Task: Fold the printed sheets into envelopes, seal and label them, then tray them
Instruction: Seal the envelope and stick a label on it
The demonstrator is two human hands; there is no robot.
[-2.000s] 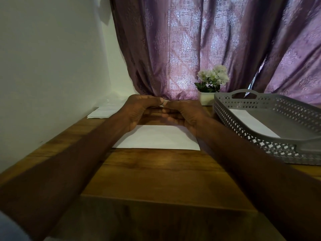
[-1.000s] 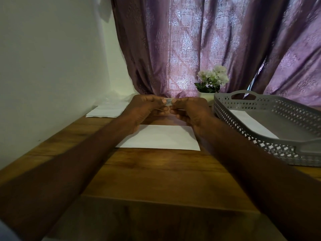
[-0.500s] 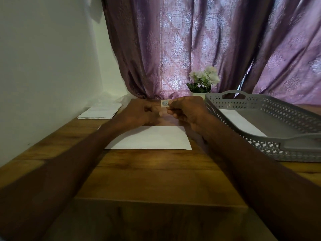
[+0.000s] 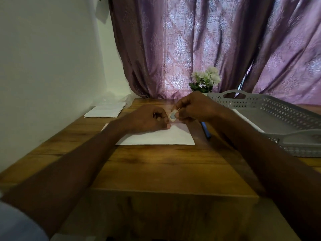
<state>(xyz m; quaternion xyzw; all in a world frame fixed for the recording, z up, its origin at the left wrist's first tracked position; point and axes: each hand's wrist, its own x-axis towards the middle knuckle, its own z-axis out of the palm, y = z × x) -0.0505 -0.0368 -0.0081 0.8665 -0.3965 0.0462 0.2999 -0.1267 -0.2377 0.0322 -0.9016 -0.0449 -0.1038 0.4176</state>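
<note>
A white envelope [image 4: 161,137] lies flat on the wooden table [image 4: 156,167] in front of me. My right hand [image 4: 194,108] pinches a small square sticker with a bluish mark [image 4: 172,117] just above the envelope's far edge. My left hand [image 4: 147,119] rests curled on the envelope's far left part, its fingertips beside the sticker; whether it touches the sticker is unclear. A grey perforated tray [image 4: 284,119] at the right holds a white envelope [image 4: 250,120], partly hidden by my right forearm.
A stack of white sheets [image 4: 106,111] lies at the far left by the wall. A blue pen [image 4: 205,128] lies right of the envelope. A small pot of white flowers [image 4: 205,80] stands before the purple curtain.
Both hands have come down from in front of the curtain towards the envelope. The sticker now sits in the right hand's fingers, and the left hand has dropped onto the envelope.
</note>
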